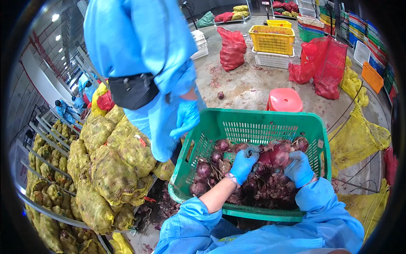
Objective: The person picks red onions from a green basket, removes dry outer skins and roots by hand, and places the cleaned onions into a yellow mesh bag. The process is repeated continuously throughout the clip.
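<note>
A large green plastic crate stands in front of me, with purple-red onions and loose dry skins inside. My right hand, in a blue glove, grips one red onion above the heap. On the onion's left side a flap of purple onion skin stretches towards my left hand. That hand, also gloved in blue, has its fingertips pinched together at the flap's edge. Its fingers partly hide where they meet the skin.
A person in blue overalls stands close at the crate's left. Yellow mesh sacks are piled at the left. Beyond the crate are a pink stool, a lone onion, red mesh sacks and a yellow crate.
</note>
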`<state>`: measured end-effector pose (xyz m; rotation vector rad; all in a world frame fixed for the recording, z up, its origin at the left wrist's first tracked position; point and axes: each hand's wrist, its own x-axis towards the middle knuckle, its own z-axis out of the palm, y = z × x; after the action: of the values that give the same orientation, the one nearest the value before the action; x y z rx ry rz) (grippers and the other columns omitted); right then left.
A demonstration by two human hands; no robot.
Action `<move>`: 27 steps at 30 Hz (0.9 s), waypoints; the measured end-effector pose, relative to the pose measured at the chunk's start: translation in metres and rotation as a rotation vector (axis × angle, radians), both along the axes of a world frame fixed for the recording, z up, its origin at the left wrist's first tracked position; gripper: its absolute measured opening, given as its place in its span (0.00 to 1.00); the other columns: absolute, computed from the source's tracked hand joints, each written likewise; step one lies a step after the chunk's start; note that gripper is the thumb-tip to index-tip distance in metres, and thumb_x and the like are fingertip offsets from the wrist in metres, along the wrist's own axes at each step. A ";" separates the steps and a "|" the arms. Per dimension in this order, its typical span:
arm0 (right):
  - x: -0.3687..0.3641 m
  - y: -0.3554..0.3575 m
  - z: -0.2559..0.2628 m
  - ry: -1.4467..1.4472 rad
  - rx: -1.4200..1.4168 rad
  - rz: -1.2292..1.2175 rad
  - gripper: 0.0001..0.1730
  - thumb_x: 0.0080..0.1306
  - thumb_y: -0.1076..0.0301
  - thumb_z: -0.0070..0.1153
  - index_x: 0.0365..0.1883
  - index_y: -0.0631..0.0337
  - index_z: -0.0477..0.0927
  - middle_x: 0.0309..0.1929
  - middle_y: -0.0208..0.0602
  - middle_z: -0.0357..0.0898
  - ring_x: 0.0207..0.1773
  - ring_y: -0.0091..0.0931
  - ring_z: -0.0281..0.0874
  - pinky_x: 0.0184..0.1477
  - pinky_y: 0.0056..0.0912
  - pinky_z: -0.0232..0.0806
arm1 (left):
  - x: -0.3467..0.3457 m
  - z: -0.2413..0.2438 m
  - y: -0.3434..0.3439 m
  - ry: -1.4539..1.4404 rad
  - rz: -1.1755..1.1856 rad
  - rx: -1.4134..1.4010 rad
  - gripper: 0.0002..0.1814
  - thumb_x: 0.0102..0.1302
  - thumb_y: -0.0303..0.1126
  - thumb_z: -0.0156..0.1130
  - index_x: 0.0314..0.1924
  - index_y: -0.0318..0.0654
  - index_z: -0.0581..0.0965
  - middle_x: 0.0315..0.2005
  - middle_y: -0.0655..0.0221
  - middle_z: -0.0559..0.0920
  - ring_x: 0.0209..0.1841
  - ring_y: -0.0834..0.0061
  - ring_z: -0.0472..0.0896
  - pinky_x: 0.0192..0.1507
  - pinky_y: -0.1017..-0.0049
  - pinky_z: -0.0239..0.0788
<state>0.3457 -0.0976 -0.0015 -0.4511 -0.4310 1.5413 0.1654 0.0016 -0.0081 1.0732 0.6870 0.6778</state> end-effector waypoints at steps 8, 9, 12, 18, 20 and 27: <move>0.027 0.001 0.013 0.111 -0.094 -0.244 0.25 0.64 0.52 0.40 0.53 0.56 0.70 0.54 0.40 0.72 0.54 0.38 0.72 0.49 0.48 0.69 | 0.006 -0.011 -0.004 0.038 -0.043 0.127 0.05 0.61 0.24 0.52 0.39 0.38 0.70 0.21 0.74 0.71 0.16 0.82 0.68 0.17 0.80 0.58; 0.030 0.004 0.005 0.043 -0.118 -0.275 0.26 0.62 0.49 0.41 0.54 0.52 0.70 0.55 0.38 0.71 0.54 0.37 0.72 0.46 0.47 0.70 | 0.006 -0.011 -0.005 0.052 -0.049 0.128 0.05 0.61 0.24 0.52 0.39 0.38 0.70 0.21 0.74 0.71 0.17 0.81 0.68 0.17 0.80 0.58; 0.033 0.010 -0.002 0.030 -0.193 -0.315 0.27 0.60 0.47 0.43 0.55 0.49 0.69 0.55 0.35 0.72 0.54 0.37 0.72 0.43 0.47 0.71 | 0.006 -0.007 -0.006 0.023 0.000 0.136 0.05 0.61 0.24 0.53 0.38 0.38 0.69 0.22 0.73 0.72 0.17 0.82 0.68 0.18 0.80 0.60; 0.030 0.012 0.007 0.018 -0.175 -0.285 0.24 0.69 0.49 0.38 0.55 0.55 0.68 0.52 0.39 0.73 0.53 0.33 0.73 0.53 0.43 0.70 | 0.001 -0.002 -0.002 0.024 -0.078 0.118 0.06 0.60 0.23 0.53 0.38 0.36 0.70 0.23 0.73 0.73 0.21 0.81 0.71 0.22 0.79 0.63; 0.039 0.019 -0.015 -0.042 -0.198 -0.303 0.29 0.65 0.43 0.39 0.56 0.51 0.68 0.53 0.37 0.74 0.52 0.37 0.74 0.46 0.42 0.71 | 0.003 -0.012 0.000 0.078 -0.065 0.306 0.07 0.60 0.23 0.52 0.39 0.35 0.70 0.26 0.73 0.74 0.27 0.80 0.73 0.30 0.78 0.66; 0.032 0.019 -0.019 -0.191 -0.226 -0.283 0.27 0.65 0.43 0.41 0.56 0.48 0.69 0.51 0.34 0.75 0.52 0.34 0.75 0.46 0.40 0.71 | 0.004 -0.026 0.003 0.428 -0.066 0.580 0.28 0.56 0.23 0.58 0.58 0.39 0.67 0.49 0.69 0.75 0.38 0.82 0.71 0.43 0.78 0.67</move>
<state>0.3776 -0.0789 -0.0200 -0.8052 -0.3243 1.2803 0.1694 0.0046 -0.0339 1.8016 0.8378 0.6088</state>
